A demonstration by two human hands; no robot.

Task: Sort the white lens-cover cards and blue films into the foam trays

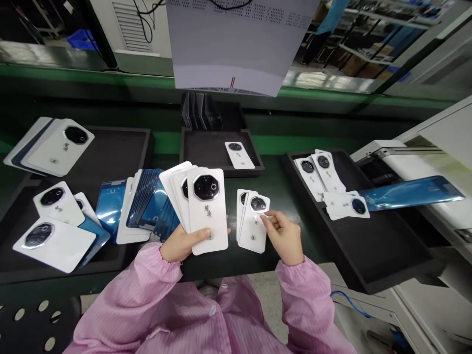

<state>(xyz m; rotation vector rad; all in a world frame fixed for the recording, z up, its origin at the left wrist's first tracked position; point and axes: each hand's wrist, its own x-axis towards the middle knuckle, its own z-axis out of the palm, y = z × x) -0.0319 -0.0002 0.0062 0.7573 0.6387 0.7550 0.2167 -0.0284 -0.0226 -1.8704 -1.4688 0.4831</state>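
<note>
My left hand (181, 244) grips a fanned stack of white phone back covers (206, 209), each with a dark octagonal camera ring; behind them in the fan are more covers with blue film (147, 201). My right hand (284, 237) pinches the edge of two or three white covers (253, 222), fingers closed on the upper right corner near the camera ring. Both hands are above the near edge of the green bench (280, 184). Pink sleeves cover both forearms.
Black trays surround me: the left one (121, 147) holds loose white and blue-filmed covers, the middle back one (206, 147) has a single cover, the right one (372, 246) holds several covers. A blue-filmed cover (413, 192) lies on a white machine at right. A paper sheet (236, 44) hangs overhead.
</note>
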